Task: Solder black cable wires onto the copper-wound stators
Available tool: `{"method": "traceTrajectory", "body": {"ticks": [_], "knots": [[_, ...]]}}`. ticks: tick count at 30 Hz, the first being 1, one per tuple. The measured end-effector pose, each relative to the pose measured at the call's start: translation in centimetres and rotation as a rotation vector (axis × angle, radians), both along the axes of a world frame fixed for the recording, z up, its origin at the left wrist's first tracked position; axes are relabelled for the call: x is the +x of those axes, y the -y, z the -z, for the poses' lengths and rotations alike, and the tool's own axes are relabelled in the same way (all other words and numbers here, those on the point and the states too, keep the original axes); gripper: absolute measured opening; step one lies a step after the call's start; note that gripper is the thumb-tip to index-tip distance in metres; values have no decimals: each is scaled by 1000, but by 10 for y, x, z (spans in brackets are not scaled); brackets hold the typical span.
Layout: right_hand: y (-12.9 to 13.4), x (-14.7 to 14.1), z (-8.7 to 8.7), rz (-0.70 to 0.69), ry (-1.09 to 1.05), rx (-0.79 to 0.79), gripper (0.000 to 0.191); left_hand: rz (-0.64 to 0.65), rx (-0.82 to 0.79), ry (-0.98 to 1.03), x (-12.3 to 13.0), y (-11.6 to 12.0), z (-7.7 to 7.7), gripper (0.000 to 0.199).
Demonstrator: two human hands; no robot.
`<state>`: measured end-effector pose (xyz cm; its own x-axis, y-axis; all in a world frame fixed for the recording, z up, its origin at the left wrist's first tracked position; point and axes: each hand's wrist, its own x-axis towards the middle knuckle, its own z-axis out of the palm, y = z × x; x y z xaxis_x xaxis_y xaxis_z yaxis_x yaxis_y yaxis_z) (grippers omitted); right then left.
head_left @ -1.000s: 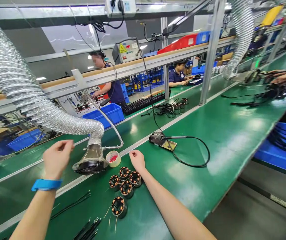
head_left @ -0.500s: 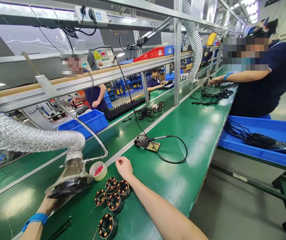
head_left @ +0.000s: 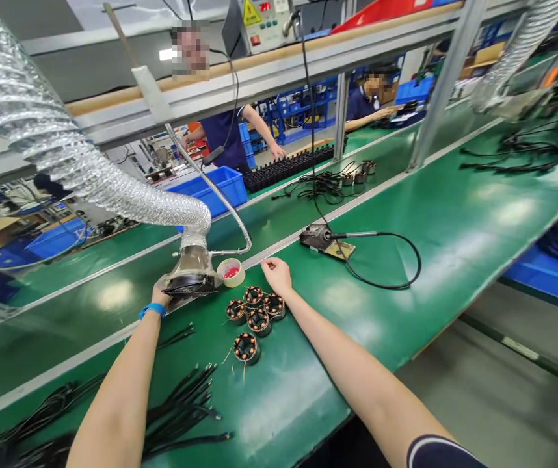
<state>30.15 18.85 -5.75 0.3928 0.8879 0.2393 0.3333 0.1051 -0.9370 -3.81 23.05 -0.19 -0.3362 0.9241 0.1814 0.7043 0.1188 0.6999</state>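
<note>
My left hand [head_left: 162, 290], below a blue wristband, grips the left edge of a fume extractor hood [head_left: 192, 268]; its fingertips are hidden behind the hood. A silver flexible duct [head_left: 127, 188] runs up from the hood. My right hand [head_left: 278, 275] rests on the green bench with fingers curled closed; whatever is inside them, if anything, is hidden. Between my hands stands a roll of tape [head_left: 231, 272]. Several motor stators [head_left: 258, 321] with copper windings sit in a cluster just below, and a single stator [head_left: 246, 349] stands nearer to me.
A soldering iron [head_left: 357, 234] lies in its stand [head_left: 315, 239] to the right, its cord looping over the bench. Black cables [head_left: 186, 403] lie beside my left forearm. Blue bins [head_left: 220, 188], a metal post [head_left: 447, 84] and co-workers are beyond.
The view has swung left and down, showing more of my forearms and the cables at lower left. My left hand is still at the hood, and my right hand stays near the tape.
</note>
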Motion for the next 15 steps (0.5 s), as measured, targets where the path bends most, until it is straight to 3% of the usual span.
{"method": "traceTrajectory", "body": {"ticks": [4,9,12,15], "knots": [[0,0,0,-3,-7,11,24,-120,-53,-42,-38,15,-5,41],[0,-1,1,-19,-44,23,22,-176,-86,-156,-78,82,-24,60],[-1,-2,0,-26,-77,26,22,-81,-79,-77,-68,136,-30,67],[-2,0,-2,-45,-126,20,22,169,-136,190,-29,178,-23,70]]}}
